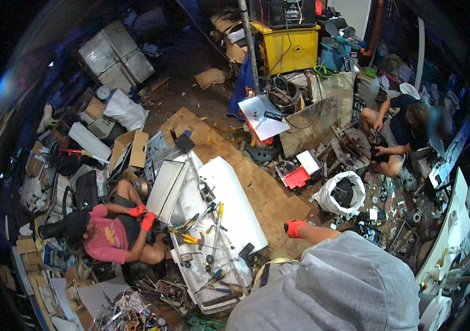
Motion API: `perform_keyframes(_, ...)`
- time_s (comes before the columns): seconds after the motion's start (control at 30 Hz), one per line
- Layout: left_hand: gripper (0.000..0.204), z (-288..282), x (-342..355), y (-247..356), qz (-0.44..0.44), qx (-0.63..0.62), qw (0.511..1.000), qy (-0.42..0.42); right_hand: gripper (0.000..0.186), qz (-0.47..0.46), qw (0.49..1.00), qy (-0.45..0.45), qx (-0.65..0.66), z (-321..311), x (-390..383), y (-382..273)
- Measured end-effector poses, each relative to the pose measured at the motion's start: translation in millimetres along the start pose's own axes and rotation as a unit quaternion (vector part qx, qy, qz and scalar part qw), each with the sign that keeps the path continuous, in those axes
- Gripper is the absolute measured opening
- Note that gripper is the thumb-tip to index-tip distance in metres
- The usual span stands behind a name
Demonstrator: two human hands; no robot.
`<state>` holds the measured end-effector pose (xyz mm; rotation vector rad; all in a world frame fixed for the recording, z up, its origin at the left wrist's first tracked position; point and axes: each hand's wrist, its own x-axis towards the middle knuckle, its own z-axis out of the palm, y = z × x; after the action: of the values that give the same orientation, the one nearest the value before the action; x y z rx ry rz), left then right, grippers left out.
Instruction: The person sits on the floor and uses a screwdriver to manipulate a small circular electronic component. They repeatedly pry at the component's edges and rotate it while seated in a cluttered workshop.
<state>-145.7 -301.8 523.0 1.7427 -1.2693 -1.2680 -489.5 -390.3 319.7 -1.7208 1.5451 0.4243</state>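
My right hand [295, 228], in a red glove, reaches out from a grey sleeve [339, 270] over the brown cardboard sheet [257, 190]. Its fingers look curled; a dark patch shows at their tips, and whatever they hold is too small to make out. My left hand does not show. Left of my right hand lies a long white foam block [229, 198]. Beside it, a white work surface [191, 276] carries pliers, screwdrivers, a hammer with a yellow handle [188, 237] and a long yellow-handled tool [218, 220].
At left, a seated person in red gloves [146, 220] holds a white panel [167, 190]. Another person [406, 127] works at far right among metal parts. Nearby stand a white sack [342, 193], a red tray [296, 177] and a yellow bin [290, 49]. Scrap covers the surrounding floor.
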Motion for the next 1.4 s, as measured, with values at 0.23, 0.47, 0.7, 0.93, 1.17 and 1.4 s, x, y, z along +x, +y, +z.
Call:
perform_keyframes(0.23, 0.051, 5, 0, 2, 0.003, 0.002, 1.0, -0.022, 0.03, 0.059, 0.996, -0.002, -0.07, 43, -12, 57)
perform_keyframes(0.47, 0.051, 4, -3, 2, 0.005, 0.004, 1.0, -0.023, 0.04, 0.037, 0.986, -0.125, -0.103, 19, -29, 64)
perform_keyframes(0.7, 0.052, 1, -14, -1, -0.002, 0.009, 1.0, -0.016, 0.037, 0.107, 0.992, -0.055, 0.034, -15, -64, 8)
perform_keyframes(0.93, 0.052, 11, -19, -5, -0.009, 0.004, 1.0, -0.028, 0.043, 0.086, 0.995, -0.045, -0.003, 36, -17, 51)
perform_keyframes(1.17, 0.053, 9, -31, -20, -0.032, 0.01, 0.999, -0.017, 0.045, 0.105, 0.994, -0.013, -0.027, 39, -39, 54)
perform_keyframes(1.4, 0.053, 1, -49, -54, -0.076, 0.012, 0.997, -0.006, 0.047, 0.196, 0.979, 0.048, 0.034, 34, -49, 61)
